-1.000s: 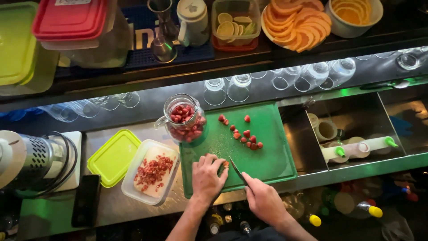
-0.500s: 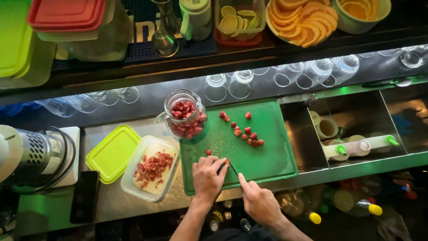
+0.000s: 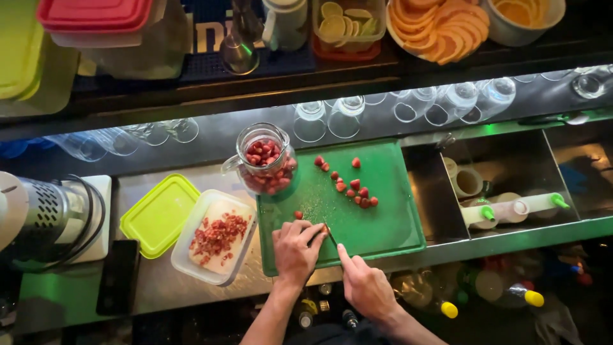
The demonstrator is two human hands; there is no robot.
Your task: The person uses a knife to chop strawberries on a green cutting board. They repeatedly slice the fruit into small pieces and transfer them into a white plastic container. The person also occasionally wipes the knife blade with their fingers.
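A bar's prep counter: upturned glasses (image 3: 345, 118), citrus slices (image 3: 434, 29), bottle well (image 3: 511, 207)

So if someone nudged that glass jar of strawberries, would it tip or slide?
The glass jar looks broad and well filled, so probably heavy and steady. It stands partly on the green cutting board, so a push might rock it. Being glass, it is likely slippery and breakable.

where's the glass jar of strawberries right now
In the head view, the glass jar stands at the green cutting board's far left corner, just beyond the clear tub of chopped pieces.
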